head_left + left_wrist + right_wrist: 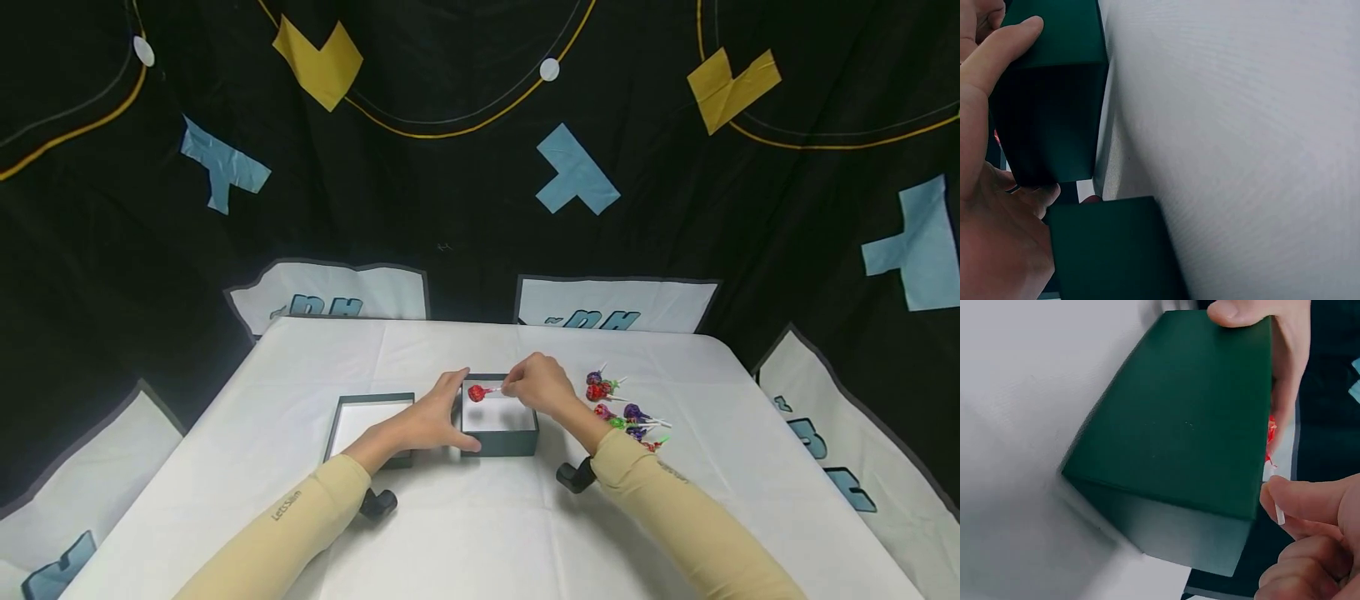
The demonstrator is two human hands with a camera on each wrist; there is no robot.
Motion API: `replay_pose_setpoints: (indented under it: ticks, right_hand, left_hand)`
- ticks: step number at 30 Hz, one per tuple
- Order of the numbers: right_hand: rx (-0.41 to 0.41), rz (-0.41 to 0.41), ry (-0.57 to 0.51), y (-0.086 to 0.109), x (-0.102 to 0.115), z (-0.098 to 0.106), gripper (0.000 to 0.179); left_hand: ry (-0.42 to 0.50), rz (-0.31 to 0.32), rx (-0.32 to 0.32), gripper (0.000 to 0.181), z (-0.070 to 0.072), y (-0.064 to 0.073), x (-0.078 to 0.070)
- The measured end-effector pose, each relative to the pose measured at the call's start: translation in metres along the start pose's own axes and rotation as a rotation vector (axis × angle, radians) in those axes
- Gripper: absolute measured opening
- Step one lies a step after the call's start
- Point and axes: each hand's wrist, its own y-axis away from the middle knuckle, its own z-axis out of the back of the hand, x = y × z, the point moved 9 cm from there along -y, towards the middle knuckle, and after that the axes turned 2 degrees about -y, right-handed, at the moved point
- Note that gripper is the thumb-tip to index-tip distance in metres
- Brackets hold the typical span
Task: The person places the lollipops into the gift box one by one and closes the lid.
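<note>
Delicately, a red-wrapped lollipop (476, 392) is held by its white stick between the thumb and index finger of a person's right hand (542, 385), the other fingers folded toward the palm. The candy end is pointed left over the opening of a dark green box (498, 444) with a white interior; whether the inside is touched by it cannot be told. The box is steadied on its left side by the left hand (429, 418), clamped on it with the thumb laid along the near wall and the fingers reaching to the far corner. Just to the left, partly hidden by the left hand and wrist, a matching green box lid (375, 398) is laid with its white inside turned up. To the right, beyond the right wrist, more wrapped lollipops (602, 392) in red, purple and green are scattered in two loose groups, the nearer one partly covered by the right arm. Everything is set on a worktop (465, 542) spread with white cloth. Beige sleeves (288, 521) are worn on both forearms, and a black device (576, 476) is seen below each wrist. Behind, a black curtain (450, 200) is marked with pieces of blue tape (576, 171) and yellow tape (318, 65).
</note>
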Motion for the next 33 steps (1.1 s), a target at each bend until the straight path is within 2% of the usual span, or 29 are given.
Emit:
replay_pose_setpoints:
  ticks: [6, 19, 33]
  right_hand:
    - [-0.012, 0.01, 0.083, -0.001, 0.004, -0.005, 0.007]
    - [-0.014, 0.035, 0.151, -0.007, 0.008, -0.017, 0.007]
    - [-0.031, 0.059, 0.272, -0.013, 0.014, -0.024, 0.007]
  left_hand:
    - [0.017, -0.016, 0.011, 0.128, -0.003, -0.001, -0.001]
    - [0.048, -0.005, 0.009, 0.126, -0.001, 0.004, 0.002]
    - [-0.004, -0.009, 0.002, 0.128, -0.001, 0.0, 0.0]
